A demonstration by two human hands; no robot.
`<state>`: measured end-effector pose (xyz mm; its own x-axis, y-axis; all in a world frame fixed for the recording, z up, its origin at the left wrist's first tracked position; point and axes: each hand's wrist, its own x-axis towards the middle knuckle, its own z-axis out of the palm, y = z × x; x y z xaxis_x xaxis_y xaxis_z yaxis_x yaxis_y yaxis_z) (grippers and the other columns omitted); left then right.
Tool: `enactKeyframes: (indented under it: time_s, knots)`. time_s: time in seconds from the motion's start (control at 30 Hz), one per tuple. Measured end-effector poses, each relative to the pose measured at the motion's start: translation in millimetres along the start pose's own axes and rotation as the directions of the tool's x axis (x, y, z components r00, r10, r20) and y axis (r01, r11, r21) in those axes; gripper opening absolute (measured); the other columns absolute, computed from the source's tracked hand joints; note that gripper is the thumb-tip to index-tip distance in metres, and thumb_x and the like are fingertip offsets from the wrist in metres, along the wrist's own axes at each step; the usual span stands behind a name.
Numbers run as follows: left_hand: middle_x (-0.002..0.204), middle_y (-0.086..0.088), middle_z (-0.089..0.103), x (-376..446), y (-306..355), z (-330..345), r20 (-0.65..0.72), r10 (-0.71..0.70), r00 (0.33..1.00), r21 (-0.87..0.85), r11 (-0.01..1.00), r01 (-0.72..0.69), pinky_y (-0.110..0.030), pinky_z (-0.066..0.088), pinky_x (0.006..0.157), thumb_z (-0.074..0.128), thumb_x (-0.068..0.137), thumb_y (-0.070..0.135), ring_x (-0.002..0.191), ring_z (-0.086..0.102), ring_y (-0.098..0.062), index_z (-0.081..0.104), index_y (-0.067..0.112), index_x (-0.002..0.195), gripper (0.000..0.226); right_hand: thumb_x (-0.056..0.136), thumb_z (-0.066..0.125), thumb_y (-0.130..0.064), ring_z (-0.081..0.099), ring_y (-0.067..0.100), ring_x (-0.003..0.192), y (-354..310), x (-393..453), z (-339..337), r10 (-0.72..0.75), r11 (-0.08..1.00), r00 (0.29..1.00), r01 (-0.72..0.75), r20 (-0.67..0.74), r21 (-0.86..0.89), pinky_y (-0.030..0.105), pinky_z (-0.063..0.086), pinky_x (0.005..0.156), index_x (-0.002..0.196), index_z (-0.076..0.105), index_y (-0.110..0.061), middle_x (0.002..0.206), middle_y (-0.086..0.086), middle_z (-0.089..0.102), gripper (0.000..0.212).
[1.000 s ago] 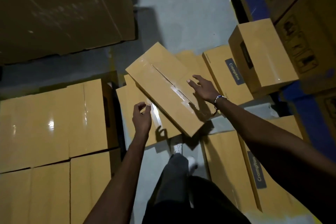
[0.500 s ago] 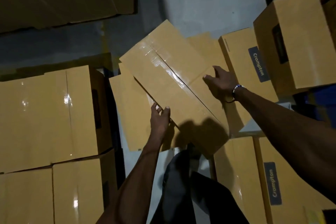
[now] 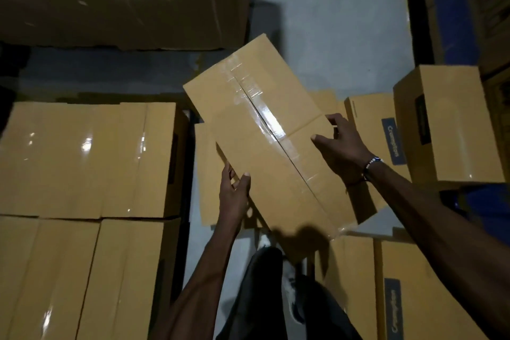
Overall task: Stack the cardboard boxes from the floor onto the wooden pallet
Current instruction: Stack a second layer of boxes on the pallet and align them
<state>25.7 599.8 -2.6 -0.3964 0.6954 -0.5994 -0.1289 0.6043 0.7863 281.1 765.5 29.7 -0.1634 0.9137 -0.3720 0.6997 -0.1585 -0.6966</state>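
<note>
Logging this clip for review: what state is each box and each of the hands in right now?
Held box: taped shut, tilted, gripped at both long edges.
Left hand: grips the box's near left edge.
Right hand: grips the box's right edge.
Stacked boxes: taped shut, lying flat, side by side.
Labelled boxes: closed, untouched.

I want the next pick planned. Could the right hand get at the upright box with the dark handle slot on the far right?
Probably not yet: the right hand grips the lifted box. Nothing lies on the upright box.
</note>
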Motion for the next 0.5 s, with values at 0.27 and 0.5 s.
enactKeyframes:
  time_s: [0.27,0.5]
  knots:
    - [0.15,0.016,0.045,-143,31,-87,-0.249,0.206,0.946,-0.122,0.963,-0.242,-0.027,0.044,0.111,0.066,0.102,0.035,0.127,0.047,0.007,0.031,0.038,0.161,0.069,0.092,0.074,-0.042,0.045,0.013,0.125,-109,-98,-13,-0.279,0.96,0.94,0.275,0.198,0.047,0.034,0.038,0.098,0.145,0.044,-0.027,0.15,-0.003,0.047,0.064]
    - [0.166,0.006,0.033,-259,14,-166,-0.513,0.219,0.83,-0.198,0.911,-0.362,-0.05,0.041,0.116,0.07,0.096,0.053,0.146,0.038,-0.018,0.033,0.054,0.157,0.071,0.09,0.071,-0.057,0.05,0.01,0.128,-180,-193,28,-0.465,0.886,0.811,0.422,0.356,0.195,0.035,0.042,0.102,0.144,0.04,-0.044,0.149,-0.013,0.046,0.064]
